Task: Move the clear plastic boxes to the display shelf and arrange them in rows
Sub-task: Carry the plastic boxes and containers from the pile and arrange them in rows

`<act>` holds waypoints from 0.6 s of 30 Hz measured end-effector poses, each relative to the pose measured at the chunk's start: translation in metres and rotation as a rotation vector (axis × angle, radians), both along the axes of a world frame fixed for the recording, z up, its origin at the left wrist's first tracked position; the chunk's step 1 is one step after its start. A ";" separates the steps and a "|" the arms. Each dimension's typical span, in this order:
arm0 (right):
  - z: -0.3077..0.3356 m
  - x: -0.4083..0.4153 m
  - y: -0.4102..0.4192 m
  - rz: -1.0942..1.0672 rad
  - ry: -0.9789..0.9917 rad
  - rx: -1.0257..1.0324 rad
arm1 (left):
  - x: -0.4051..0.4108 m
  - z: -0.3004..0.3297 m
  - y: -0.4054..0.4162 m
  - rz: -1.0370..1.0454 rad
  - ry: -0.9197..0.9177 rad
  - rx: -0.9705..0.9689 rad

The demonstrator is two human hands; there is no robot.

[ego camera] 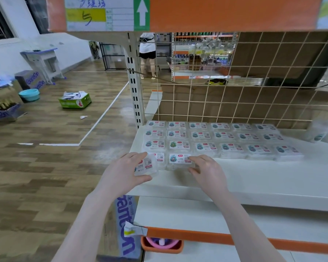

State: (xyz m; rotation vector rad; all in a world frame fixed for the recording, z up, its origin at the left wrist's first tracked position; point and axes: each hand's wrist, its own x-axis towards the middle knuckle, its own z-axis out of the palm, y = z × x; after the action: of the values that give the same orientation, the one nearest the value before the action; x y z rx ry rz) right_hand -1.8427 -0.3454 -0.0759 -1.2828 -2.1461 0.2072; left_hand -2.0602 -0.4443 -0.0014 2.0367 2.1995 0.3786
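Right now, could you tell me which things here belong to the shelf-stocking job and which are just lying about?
Job: clear plastic boxes, display shelf, box in left hand, box under right hand.
Lying about: green carton, blue basin, pink bowl.

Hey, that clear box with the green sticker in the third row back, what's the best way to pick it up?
The green-sticker box lies flat, packed against neighbours on every side. Come from above and pinch its two short side edges, probably working fingers into the seams; its label top offers no hold.
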 end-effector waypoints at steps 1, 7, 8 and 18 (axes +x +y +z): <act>-0.001 0.000 0.000 0.001 -0.006 0.025 | 0.000 0.001 0.000 0.001 0.000 -0.001; -0.002 0.014 0.004 0.004 -0.065 0.105 | 0.006 0.004 0.004 -0.004 -0.007 -0.005; -0.001 0.019 0.005 -0.005 -0.092 0.121 | 0.007 0.005 0.006 -0.006 -0.008 -0.004; -0.001 0.087 0.015 -0.143 -0.312 0.115 | 0.048 0.009 0.038 -0.117 0.009 0.012</act>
State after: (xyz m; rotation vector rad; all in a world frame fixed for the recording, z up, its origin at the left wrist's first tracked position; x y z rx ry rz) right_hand -1.7555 -0.3305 -0.0764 -1.4710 -2.2703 -0.1853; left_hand -2.0120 -0.4066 0.0081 2.1645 2.0748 0.3717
